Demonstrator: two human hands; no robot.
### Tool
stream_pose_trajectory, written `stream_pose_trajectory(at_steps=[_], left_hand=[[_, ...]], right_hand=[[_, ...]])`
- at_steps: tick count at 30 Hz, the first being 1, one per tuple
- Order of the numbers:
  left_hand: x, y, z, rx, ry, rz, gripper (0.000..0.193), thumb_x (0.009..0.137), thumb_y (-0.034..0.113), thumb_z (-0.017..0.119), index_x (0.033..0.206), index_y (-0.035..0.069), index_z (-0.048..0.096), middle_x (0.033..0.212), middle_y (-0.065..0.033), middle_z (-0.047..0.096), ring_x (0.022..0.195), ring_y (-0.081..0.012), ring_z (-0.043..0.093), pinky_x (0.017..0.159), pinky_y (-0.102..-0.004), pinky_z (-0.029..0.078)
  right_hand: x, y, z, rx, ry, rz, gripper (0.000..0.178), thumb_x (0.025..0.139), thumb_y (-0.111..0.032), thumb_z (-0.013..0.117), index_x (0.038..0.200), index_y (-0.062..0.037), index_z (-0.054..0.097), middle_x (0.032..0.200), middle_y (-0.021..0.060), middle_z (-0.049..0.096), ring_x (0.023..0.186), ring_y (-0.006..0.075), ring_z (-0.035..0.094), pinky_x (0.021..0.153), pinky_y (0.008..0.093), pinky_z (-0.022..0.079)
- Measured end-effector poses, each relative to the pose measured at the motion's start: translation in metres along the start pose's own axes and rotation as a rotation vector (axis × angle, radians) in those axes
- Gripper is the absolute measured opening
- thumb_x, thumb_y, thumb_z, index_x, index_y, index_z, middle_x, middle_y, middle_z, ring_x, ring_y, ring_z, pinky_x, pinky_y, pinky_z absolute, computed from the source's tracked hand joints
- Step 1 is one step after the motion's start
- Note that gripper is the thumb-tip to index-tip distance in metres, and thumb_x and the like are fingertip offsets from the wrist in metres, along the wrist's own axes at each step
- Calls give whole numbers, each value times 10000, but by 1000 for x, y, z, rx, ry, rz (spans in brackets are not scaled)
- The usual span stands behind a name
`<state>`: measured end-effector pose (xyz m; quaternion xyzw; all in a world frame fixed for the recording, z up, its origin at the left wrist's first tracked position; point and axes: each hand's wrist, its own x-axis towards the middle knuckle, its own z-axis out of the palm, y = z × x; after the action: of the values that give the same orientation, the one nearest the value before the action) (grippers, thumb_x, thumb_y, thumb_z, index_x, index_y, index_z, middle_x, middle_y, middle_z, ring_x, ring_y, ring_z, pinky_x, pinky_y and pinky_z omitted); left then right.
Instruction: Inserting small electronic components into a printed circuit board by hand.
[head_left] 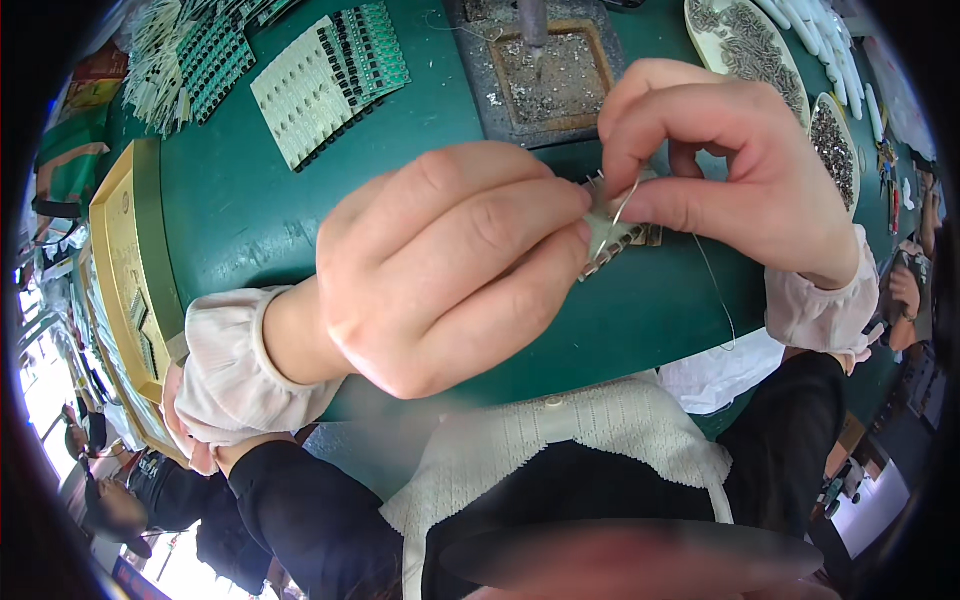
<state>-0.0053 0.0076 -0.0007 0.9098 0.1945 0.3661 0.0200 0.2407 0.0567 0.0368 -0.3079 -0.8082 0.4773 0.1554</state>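
My left hand (450,260) is closed round the left side of a small circuit board panel (612,248), fingertips pressed on its edge. Much of the panel is hidden behind my fingers. A row of dark, shiny parts runs along its near edge. On the panel's right, my right hand (735,165) pinches a thin silvery wire (713,268) between thumb and forefinger. One stretch of the wire slants down onto the panel, and a loose length curls toward the table's near edge.
A dark block with a wooden-framed, debris-strewn recess (510,95) stands beyond my hands. Circuit board panels (310,90) lie at far left, beside a bundle of pale wires (158,75). A gold box (125,250) sits left. Dishes of metal pins (750,45) and small parts (832,150) are right.
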Motion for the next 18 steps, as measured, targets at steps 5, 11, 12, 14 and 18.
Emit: stream_pose_trajectory(at_steps=[5,11,12,14,18], left_hand=[[-1,0,1,-5,-20,4,384,635,43,763,1002,-46,693,1039,-164,698,936,-303,675,778,-345,575],[-1,1,0,-37,-33,7,372,641,18,752,1000,-56,688,1049,-171,696,944,-308,676,786,-346,580],[-1,0,1,-51,-34,7,373,641,17,749,1000,-60,686,1054,-174,696,949,-311,677,787,-345,582],[-1,-2,4,-68,-31,27,379,642,16,747,1005,-67,680,1056,-187,696,950,-322,683,782,-349,586],[-1,-3,5,-164,2,51,384,651,5,732,1017,-88,664,1058,-224,694,945,-357,702,765,-367,599]], right_hand=[[2,2,-1,25,-43,9,97,798,-50,755,880,-43,703,957,24,610,734,78,540,598,218,396],[0,6,1,28,-20,8,90,790,-55,765,852,-42,702,942,20,607,714,75,522,590,222,385],[0,7,1,18,-22,3,92,783,-56,771,843,-42,702,934,20,606,707,74,517,587,222,381],[0,7,1,21,-30,10,99,776,-57,778,839,-43,702,930,19,606,705,72,515,584,221,379],[1,3,0,71,-52,55,103,760,-50,791,793,-47,693,922,17,604,695,65,501,571,217,361]])
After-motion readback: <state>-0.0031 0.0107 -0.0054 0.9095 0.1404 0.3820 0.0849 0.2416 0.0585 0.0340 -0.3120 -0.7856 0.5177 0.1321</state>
